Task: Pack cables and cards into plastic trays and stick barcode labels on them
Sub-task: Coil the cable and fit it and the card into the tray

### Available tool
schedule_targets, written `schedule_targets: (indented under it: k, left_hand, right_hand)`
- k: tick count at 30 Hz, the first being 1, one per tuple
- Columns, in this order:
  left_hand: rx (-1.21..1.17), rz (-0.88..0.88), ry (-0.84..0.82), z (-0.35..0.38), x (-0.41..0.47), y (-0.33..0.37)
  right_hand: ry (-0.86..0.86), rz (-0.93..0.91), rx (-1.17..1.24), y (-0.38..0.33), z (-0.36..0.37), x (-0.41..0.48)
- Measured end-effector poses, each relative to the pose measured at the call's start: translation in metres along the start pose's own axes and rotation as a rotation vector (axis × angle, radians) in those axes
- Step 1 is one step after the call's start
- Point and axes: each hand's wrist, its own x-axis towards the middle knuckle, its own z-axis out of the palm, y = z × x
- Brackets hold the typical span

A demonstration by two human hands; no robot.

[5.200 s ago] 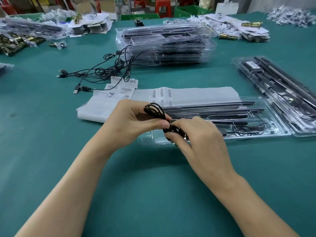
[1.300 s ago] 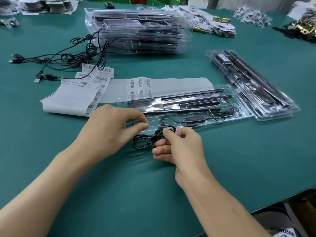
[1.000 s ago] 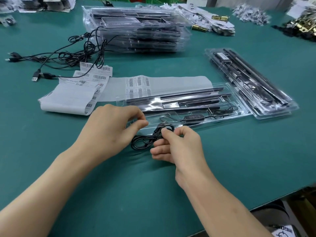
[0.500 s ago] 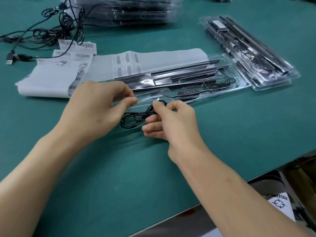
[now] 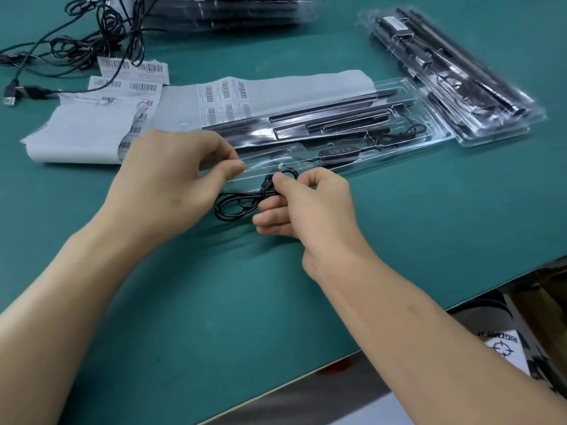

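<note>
A coiled black cable [image 5: 233, 206] lies on the green table just in front of a clear plastic tray [image 5: 431, 138]. My right hand [image 5: 310, 210] pinches the coil at its bunched waist with thumb and forefinger. The cable runs on into the tray to a black inline controller [image 5: 336, 151], which lies beside long black strips. My left hand [image 5: 171, 185] hovers at the tray's left front corner with thumb and fingers curled toward each other. What they hold, if anything, is hidden. White barcode label sheets [image 5: 276, 87] lie behind the tray.
Packed clear trays [image 5: 466, 87] are stacked at the right. Another tray stack [image 5: 230, 13] stands at the back. Loose black USB cables [image 5: 92, 35] tangle at the back left. The table edge [image 5: 399, 338] runs diagonally at lower right, with a printed box [image 5: 503, 348] below it.
The coil came down from in front of me to the table before the tray. My left hand let go of it and my right hand keeps pinching it. The view tilted lower.
</note>
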Motion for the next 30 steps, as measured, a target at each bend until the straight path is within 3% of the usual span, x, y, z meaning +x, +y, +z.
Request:
schedule_targets:
  k: [13, 22, 30]
  left_hand:
    - [-0.037, -0.003, -0.025, -0.006, -0.003, 0.004]
    - [-0.076, -0.002, -0.04, -0.007, -0.005, 0.002]
    - [-0.079, 0.031, -0.124, -0.016, -0.005, -0.001]
  right_hand:
    - [0.045, -0.042, 0.141, 0.003, 0.001, 0.0]
    - [0.018, -0.122, 0.013, 0.011, -0.006, -0.003]
    - [0.094, -0.121, 0.025, 0.011, 0.004, 0.0]
